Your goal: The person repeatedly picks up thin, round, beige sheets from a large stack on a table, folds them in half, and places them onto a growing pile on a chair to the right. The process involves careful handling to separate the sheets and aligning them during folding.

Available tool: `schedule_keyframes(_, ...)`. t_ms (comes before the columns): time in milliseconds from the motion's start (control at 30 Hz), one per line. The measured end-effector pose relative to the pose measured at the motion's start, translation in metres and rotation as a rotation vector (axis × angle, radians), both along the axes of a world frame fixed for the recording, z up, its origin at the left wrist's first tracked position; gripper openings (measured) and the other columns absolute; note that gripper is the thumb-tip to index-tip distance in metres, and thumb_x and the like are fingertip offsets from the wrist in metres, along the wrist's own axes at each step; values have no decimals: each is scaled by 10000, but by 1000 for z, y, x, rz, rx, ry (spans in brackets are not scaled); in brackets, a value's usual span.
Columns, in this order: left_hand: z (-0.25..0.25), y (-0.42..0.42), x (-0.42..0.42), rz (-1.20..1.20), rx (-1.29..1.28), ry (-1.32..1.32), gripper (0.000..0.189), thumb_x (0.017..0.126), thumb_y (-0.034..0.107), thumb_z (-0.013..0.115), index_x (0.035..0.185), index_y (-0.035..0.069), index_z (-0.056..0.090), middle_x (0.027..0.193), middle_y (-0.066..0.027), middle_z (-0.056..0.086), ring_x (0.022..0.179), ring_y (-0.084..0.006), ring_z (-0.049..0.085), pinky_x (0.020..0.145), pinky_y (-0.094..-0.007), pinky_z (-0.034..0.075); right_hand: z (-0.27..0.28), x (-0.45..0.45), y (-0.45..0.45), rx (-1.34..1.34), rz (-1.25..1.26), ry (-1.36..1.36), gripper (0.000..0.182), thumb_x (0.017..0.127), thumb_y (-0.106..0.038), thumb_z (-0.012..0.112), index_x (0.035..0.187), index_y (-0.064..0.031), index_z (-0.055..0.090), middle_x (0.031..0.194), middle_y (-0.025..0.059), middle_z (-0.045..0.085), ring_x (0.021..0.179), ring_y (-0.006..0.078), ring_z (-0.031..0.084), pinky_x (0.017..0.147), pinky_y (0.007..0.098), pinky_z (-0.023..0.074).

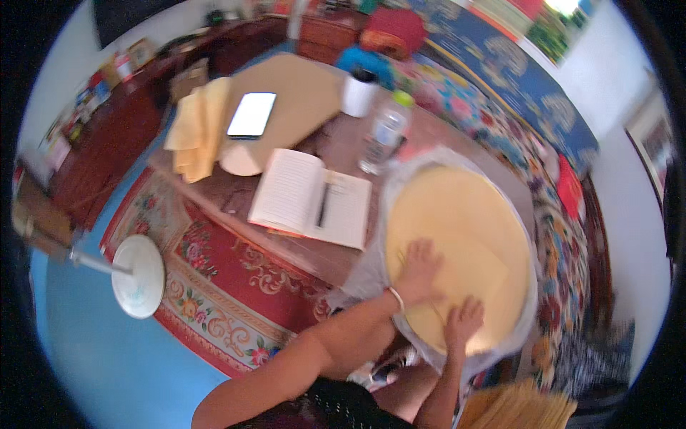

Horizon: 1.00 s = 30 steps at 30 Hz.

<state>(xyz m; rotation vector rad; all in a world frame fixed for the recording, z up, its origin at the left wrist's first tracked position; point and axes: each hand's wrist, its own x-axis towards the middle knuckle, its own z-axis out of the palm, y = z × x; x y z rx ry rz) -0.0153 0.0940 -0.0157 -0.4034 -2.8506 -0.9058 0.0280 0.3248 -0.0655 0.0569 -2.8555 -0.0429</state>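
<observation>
A wide, round, pale-yellow sheet or board [482, 225] lies on whitish plastic film [522, 338] over the near right part of the table. My left hand [420, 271], with a light bracelet at the wrist, rests palm down on its left part, fingers spread. Lower right of it, my right hand [463, 322] touches the same surface near its lower edge, fingers slightly apart. A thin stick-like thing [401, 257] shows beside my left fingers, and a similar thin line runs between the hands; blur hides whether these are one piece or whether either hand grips it.
On the wooden table [241, 214] are an open notebook [289, 187] with a dark pen [323, 206], a phone [252, 114], folded yellow material [198, 134], a white cup [358, 96] and a bottle [387, 134]. A floral sofa [563, 257] borders the right; a round white stand base [138, 276] stands left.
</observation>
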Motion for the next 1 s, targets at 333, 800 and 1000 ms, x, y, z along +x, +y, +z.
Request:
schedule_keyframes(333,-28,37,88,234,1115,-57,477,729,116,679,1143,4,470,1193,-167,469,1119,-283,447,958,-364,368,39,-15,-5,-706,-354,-58,808,670,-293,703,1284,41,297,1117,284,510,1028,414,512,851,428,444)
schedule_keyframes(800,-22,28,103,165,1764,-653,351,817,133,603,1109,34,437,960,-78,522,868,-221,550,743,-343,487,33,34,-76,-679,-348,203,749,652,-146,671,1235,98,269,820,226,579,741,370,597,660,415,496)
schedule_keyframes(1000,-36,16,96,113,1983,-852,342,841,234,580,1115,49,491,1062,-101,557,942,-263,559,825,-405,480,52,83,-68,-1882,-229,128,654,645,28,644,1206,32,310,729,98,542,645,202,574,500,298,483)
